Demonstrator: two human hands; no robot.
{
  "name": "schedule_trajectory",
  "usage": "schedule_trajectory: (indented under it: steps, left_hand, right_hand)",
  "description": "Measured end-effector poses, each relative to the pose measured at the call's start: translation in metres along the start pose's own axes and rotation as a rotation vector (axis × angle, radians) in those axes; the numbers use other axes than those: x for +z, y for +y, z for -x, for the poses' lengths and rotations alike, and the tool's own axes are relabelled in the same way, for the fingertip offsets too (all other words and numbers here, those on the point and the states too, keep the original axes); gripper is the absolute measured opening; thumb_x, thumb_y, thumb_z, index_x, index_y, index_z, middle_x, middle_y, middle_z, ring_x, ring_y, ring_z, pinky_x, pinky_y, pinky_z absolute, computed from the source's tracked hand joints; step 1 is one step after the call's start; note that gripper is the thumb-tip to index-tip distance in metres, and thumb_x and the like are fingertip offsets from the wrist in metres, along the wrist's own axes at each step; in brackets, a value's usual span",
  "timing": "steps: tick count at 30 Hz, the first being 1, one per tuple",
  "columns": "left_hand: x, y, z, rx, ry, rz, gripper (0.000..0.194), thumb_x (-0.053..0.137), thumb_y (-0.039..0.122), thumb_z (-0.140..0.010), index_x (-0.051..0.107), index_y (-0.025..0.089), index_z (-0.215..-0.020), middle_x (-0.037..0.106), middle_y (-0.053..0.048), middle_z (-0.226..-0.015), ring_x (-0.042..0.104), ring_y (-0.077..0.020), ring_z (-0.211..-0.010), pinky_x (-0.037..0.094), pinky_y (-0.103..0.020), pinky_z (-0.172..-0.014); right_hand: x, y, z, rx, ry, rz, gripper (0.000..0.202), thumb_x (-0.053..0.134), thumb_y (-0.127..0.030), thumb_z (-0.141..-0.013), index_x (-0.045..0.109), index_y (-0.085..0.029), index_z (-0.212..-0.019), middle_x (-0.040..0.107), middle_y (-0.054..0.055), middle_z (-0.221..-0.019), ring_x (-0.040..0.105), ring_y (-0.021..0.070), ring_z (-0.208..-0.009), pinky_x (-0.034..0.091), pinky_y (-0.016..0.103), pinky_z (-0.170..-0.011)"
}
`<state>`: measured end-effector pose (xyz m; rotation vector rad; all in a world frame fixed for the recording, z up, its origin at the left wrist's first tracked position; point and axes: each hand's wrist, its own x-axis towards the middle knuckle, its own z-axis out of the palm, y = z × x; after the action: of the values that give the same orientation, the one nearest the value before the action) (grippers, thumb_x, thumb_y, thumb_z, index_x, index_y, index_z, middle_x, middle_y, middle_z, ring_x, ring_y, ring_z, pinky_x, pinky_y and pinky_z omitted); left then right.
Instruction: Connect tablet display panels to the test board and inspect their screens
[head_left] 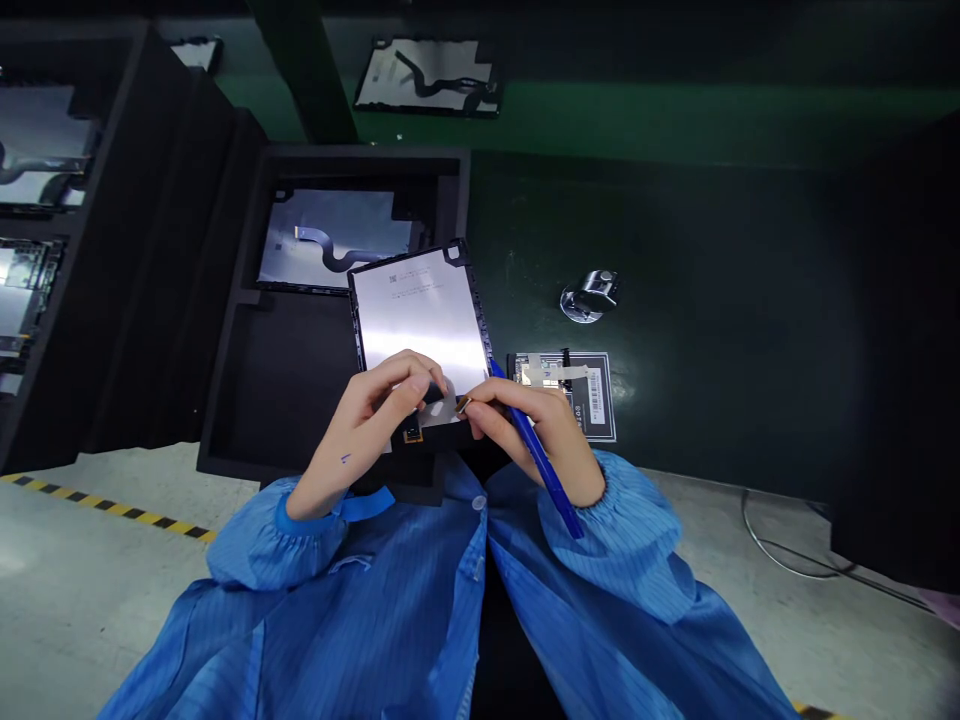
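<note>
A display panel point(420, 310) with a silvery back and black frame lies tilted in front of me, its upper left edge over a black foam tray. At its lower edge my left hand point(379, 405) is closed, thumb and fingers pinching a dark flex cable point(433, 392). My right hand point(536, 425) pinches the cable's small gold-coloured end between thumb and forefinger. A blue pen-like pry tool point(544, 470) also lies in that hand, slanting back over the wrist. Below the left fingertips shows a small black and orange connector piece point(413, 432). Fingers partly hide the cable.
The foam tray point(262, 380) holds another panel point(337, 235) with a curved cable. Right of my hands are a labelled circuit board piece point(596, 395) and a shiny metal object point(592, 296). Another panel point(427, 78) lies at the back; stacked trays point(142, 250) stand left.
</note>
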<state>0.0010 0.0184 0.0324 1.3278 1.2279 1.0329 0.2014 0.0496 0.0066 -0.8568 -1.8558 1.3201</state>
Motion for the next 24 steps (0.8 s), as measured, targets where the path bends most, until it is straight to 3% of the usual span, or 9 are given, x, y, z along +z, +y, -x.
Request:
schedule_trajectory:
  steps: [5,11,16,24]
  left_hand:
    - [0.009,-0.007,0.002,0.064,0.130,0.028,0.014,0.067,0.027,-0.094,0.071,0.022,-0.081,0.063,-0.004,-0.100,0.063,-0.0167,-0.092,0.052,-0.027,-0.078]
    - [0.017,-0.009,0.007,0.005,0.239,0.029,0.009,0.071,0.020,-0.089,0.075,0.022,-0.081,0.071,0.001,-0.074,0.066,-0.0109,-0.064,0.054,-0.021,-0.061]
    - [0.021,-0.009,0.009,0.022,0.352,0.042,0.005,0.078,0.018,-0.083,0.076,0.022,-0.080,0.075,0.002,-0.075,0.070,-0.0116,-0.062,0.058,-0.020,-0.059]
    - [0.024,-0.005,0.009,0.002,0.307,0.075,0.015,0.080,0.016,-0.081,0.066,0.020,-0.078,0.077,0.001,-0.078,0.075,-0.0126,-0.065,0.062,-0.021,-0.066]
  right_hand:
    - [-0.001,0.002,0.001,0.009,0.012,0.008,0.018,0.060,-0.026,-0.101,0.065,-0.018,-0.084,0.059,-0.006,-0.065,0.054,0.0065,-0.057,0.041,0.018,-0.060]
    - [-0.002,0.001,0.001,-0.016,0.017,-0.027,0.016,0.060,-0.023,-0.100,0.067,-0.018,-0.085,0.061,-0.006,-0.065,0.054,0.0056,-0.056,0.042,0.016,-0.061]
    - [-0.003,0.000,0.000,-0.001,0.018,-0.025,0.016,0.060,-0.021,-0.099,0.067,-0.018,-0.085,0.062,-0.005,-0.067,0.053,0.0054,-0.055,0.041,0.017,-0.058]
    - [-0.003,0.004,0.001,-0.012,0.018,-0.019,0.015,0.061,-0.020,-0.099,0.067,-0.019,-0.086,0.065,-0.006,-0.070,0.054,0.0048,-0.057,0.041,0.016,-0.059]
